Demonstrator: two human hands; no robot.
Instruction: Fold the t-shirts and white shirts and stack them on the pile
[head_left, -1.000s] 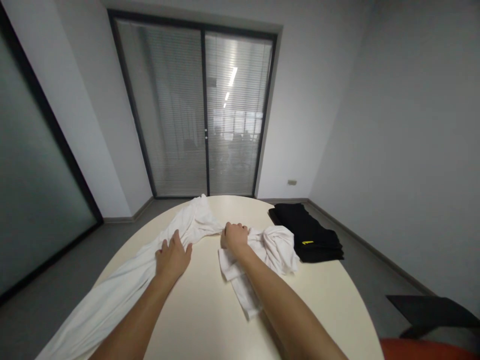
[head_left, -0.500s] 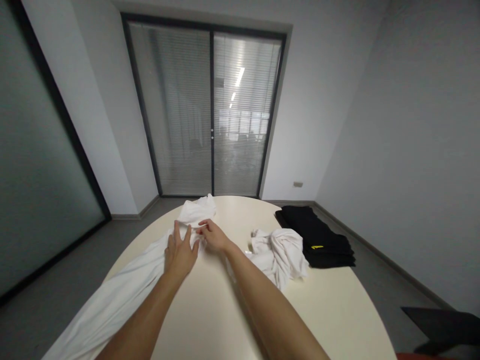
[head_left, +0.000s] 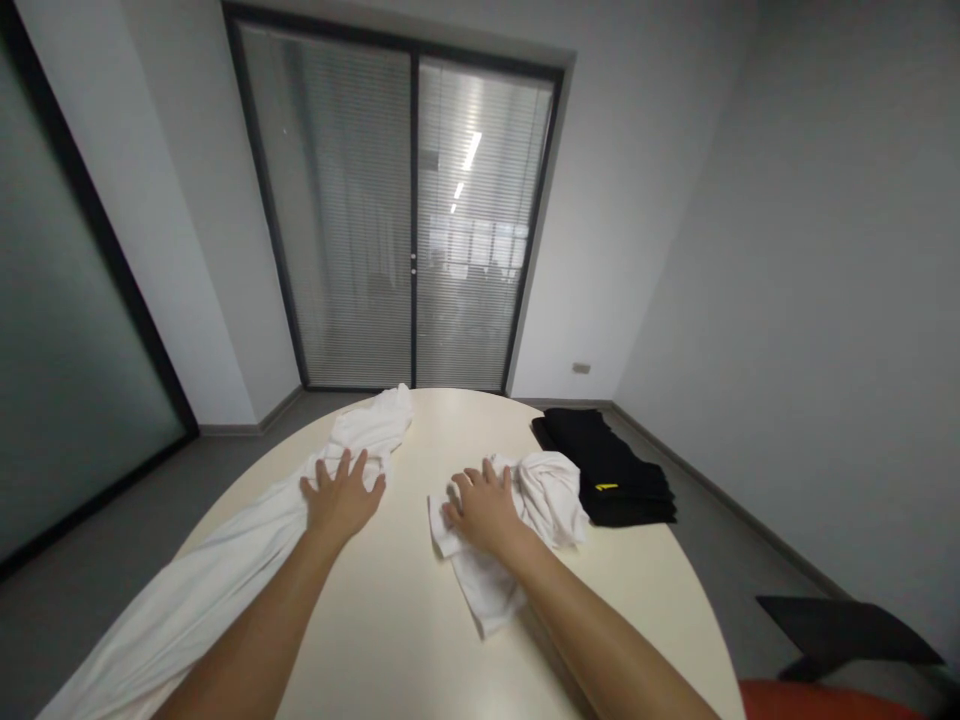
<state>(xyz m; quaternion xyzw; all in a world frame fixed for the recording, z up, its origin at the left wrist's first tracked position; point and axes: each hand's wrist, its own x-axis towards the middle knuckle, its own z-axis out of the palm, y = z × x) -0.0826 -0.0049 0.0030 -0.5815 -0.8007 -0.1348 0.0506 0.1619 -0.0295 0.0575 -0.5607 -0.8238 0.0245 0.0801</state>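
A long white cloth (head_left: 225, 560) stretches from the table's far middle down to the near left corner. My left hand (head_left: 341, 497) lies flat on it with fingers spread. A second, crumpled white cloth (head_left: 551, 495) sits right of centre, one end trailing toward me. Resting flat on its left part is my right hand (head_left: 484, 505), fingers stretched out. Neither hand grips anything.
The cloths lie on a cream oval table (head_left: 405, 620). A folded black garment (head_left: 607, 470) with a small yellow tag sits at the far right edge. Sliding glass doors with blinds (head_left: 405, 220) stand beyond. A red seat (head_left: 825, 700) and a dark chair part (head_left: 840, 620) show at lower right.
My right hand has moved from beside my left hand back to the crumpled cloth on the right and opened flat. The left hand stays flat on the long cloth.
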